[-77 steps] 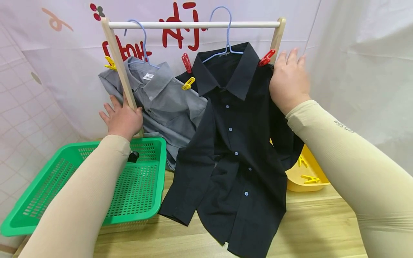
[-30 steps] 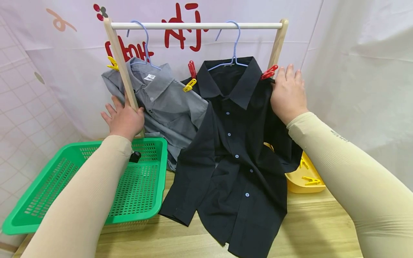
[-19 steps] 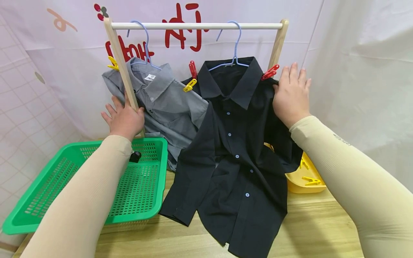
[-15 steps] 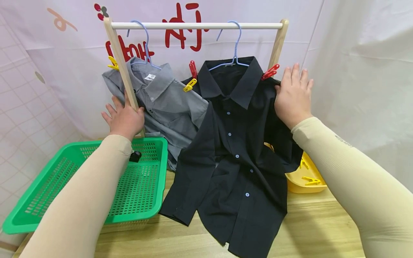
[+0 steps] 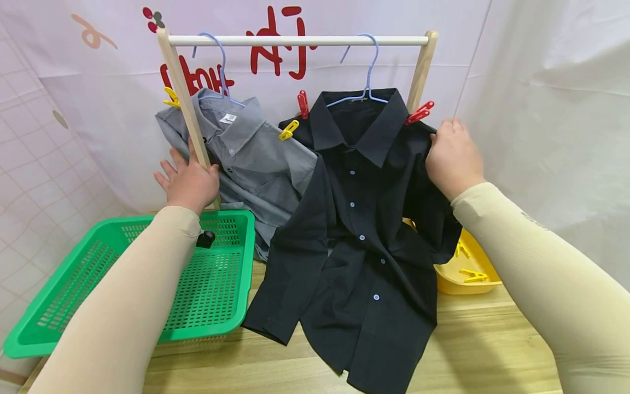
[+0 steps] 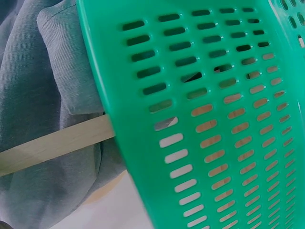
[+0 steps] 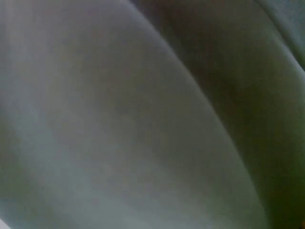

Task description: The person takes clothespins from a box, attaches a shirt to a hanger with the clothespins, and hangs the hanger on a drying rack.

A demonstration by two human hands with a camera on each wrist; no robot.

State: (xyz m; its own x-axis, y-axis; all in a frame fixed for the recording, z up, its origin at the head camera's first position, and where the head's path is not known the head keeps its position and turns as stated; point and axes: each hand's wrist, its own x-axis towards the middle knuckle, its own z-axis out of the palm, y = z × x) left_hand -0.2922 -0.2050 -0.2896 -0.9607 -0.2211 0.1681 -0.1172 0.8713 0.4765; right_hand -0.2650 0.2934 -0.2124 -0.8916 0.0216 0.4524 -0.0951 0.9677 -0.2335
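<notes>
A black button-up shirt (image 5: 389,323) hangs from a blue wire hanger (image 5: 371,65) in the head view, its hem lying on the table. My right hand (image 5: 455,158) grips the shirt at its shoulder on the right side, just below a red clothespin (image 5: 420,113). Another red clothespin (image 5: 302,104) sits by the collar's left. My left hand (image 5: 189,183) holds the left wooden post of the clothes rack (image 5: 183,90) between thumb and index finger, other fingers spread. Behind that post hangs a grey shirt (image 5: 256,158) with yellow clothespins. Dark, blurred cloth fills the right wrist view.
A green basket (image 5: 246,295) stands at left below my left forearm; its slotted wall also fills much of the left wrist view. At right, partly behind the black shirt, is a yellow tray (image 5: 465,287) with yellow clothespins (image 5: 473,275). A white printed curtain hangs behind.
The black shirt's hanger has slid right along the rail, and the collar and red clothespins have shifted right with it. My right hand's fingers, straight earlier, are now curled. The left hand stays put.
</notes>
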